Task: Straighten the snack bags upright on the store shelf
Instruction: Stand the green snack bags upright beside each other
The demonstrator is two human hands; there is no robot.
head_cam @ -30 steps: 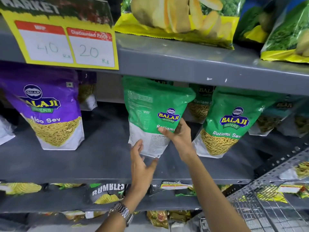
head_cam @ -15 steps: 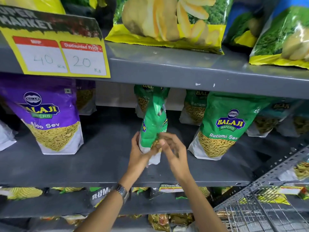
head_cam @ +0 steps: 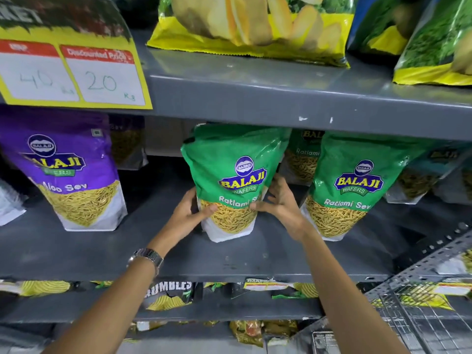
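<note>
A green Ratlami Sev bag stands upright on the grey middle shelf, its front label facing me. My left hand grips its lower left edge, thumb across the front. My right hand holds its lower right edge, fingers spread behind the side. A second green Ratlami Sev bag stands upright just to the right. A purple Aloo Sev bag stands upright at the left. More green bags stand behind, partly hidden.
The upper shelf's edge hangs close above the bag tops, with a yellow price card at left and chip bags on top. A wire basket juts out at lower right. Lower shelves hold flat snack packs.
The green bag has been turned from back-facing, through edge-on, to front-facing and set on the shelf. Both hands have moved to its lower sides.
</note>
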